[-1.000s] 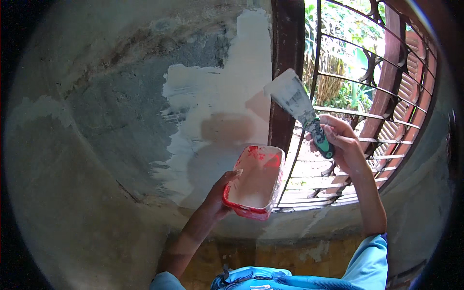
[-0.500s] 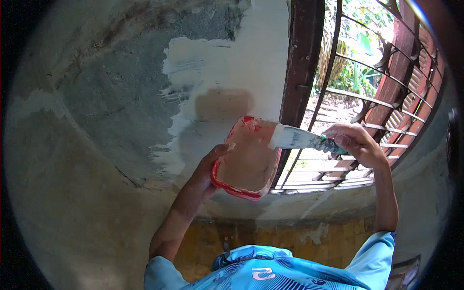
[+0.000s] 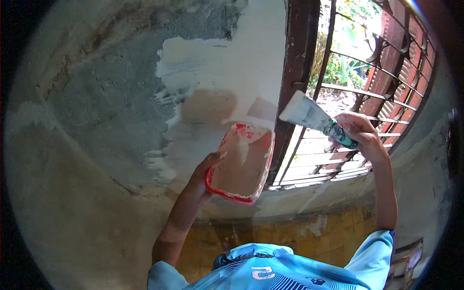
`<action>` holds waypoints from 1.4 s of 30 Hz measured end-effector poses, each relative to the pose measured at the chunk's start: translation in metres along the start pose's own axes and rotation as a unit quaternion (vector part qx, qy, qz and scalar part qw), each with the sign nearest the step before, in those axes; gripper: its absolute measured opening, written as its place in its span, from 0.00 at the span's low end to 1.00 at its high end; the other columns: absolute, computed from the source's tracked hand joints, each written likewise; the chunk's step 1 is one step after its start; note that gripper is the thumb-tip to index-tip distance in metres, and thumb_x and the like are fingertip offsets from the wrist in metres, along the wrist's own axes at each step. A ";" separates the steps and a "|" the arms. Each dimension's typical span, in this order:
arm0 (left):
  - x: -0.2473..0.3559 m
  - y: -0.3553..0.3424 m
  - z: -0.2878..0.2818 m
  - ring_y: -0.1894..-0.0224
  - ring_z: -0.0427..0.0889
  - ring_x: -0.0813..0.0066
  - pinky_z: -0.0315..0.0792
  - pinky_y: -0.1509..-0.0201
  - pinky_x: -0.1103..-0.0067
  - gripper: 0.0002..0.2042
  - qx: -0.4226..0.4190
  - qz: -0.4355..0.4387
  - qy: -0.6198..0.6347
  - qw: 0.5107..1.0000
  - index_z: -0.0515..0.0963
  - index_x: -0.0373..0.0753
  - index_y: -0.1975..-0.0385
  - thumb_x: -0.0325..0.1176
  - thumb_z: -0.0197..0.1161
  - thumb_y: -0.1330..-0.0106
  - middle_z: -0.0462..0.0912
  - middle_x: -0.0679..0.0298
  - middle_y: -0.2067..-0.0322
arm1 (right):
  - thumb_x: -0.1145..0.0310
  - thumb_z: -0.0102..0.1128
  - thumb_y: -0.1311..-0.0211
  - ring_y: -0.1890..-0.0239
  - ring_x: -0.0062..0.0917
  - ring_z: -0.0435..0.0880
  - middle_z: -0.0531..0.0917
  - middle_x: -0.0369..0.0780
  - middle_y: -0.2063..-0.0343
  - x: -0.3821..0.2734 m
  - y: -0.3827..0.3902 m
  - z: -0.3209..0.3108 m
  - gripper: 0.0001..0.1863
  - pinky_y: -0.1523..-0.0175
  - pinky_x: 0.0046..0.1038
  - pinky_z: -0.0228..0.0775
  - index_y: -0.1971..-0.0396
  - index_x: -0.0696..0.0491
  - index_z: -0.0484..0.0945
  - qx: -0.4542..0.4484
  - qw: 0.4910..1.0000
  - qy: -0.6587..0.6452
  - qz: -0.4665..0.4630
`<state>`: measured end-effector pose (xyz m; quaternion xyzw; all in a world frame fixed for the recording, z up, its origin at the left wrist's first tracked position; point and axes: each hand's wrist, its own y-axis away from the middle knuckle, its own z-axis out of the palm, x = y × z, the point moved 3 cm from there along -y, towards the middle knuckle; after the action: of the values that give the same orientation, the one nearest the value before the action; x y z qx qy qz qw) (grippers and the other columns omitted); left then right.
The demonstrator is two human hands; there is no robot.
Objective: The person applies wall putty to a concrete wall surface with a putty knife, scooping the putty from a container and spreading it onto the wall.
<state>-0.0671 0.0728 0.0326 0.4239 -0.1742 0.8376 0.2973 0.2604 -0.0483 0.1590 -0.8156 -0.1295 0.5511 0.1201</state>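
Note:
My left hand (image 3: 204,174) grips the left rim of a red rectangular tub (image 3: 240,166), tilted so its inside faces me. Pale putty coats its walls and bottom, and red shows through near the far end. In my right hand (image 3: 361,136) is a putty knife (image 3: 319,118) with a dark green, smeared handle. Its wide blade points up and left, apart from the tub, in front of the window frame's edge. Ahead, white putty (image 3: 217,63) covers part of the grey wall (image 3: 113,92), with a ragged left edge.
On the right is a window with dark metal bars (image 3: 360,96) and a brown wooden frame (image 3: 299,53); plants show outside. Below, yellowish tiles (image 3: 212,246) lie beneath the wall. A dark-framed object (image 3: 408,258) stands at the lower right.
The putty knife has lifted off the tub's right rim and turned, its blade now pointing up and left. The tub has shifted slightly left and down in view.

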 end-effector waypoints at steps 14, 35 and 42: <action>-0.054 0.032 -0.027 0.52 0.79 0.70 0.73 0.45 0.72 0.28 0.064 -0.057 0.013 0.996 0.70 0.33 0.46 0.47 0.64 0.39 0.79 0.58 0.55 | 0.79 0.58 0.41 0.53 0.35 0.77 0.77 0.43 0.54 -0.057 -0.093 -0.051 0.18 0.48 0.33 0.68 0.50 0.52 0.75 0.267 0.666 0.546 -0.432; -0.086 0.047 -0.049 0.51 0.78 0.69 0.76 0.48 0.71 0.28 0.110 -0.052 0.059 0.991 0.69 0.32 0.46 0.46 0.65 0.40 0.78 0.58 0.54 | 0.84 0.58 0.47 0.48 0.32 0.74 0.78 0.35 0.53 -0.062 -0.113 -0.033 0.25 0.41 0.35 0.61 0.50 0.42 0.76 0.326 0.614 0.569 -0.440; -0.085 0.051 -0.052 0.53 0.80 0.70 0.76 0.49 0.72 0.26 0.105 -0.069 0.058 0.990 0.70 0.33 0.47 0.45 0.64 0.38 0.79 0.58 0.54 | 0.80 0.60 0.44 0.46 0.29 0.71 0.76 0.36 0.53 -0.049 -0.095 -0.056 0.22 0.41 0.34 0.60 0.50 0.42 0.77 0.364 0.622 0.587 -0.369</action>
<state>-0.0923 0.0329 -0.0688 0.4150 -0.0378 0.8517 0.3177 0.2872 0.0210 0.2542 -0.7395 -0.1108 -0.1327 0.6506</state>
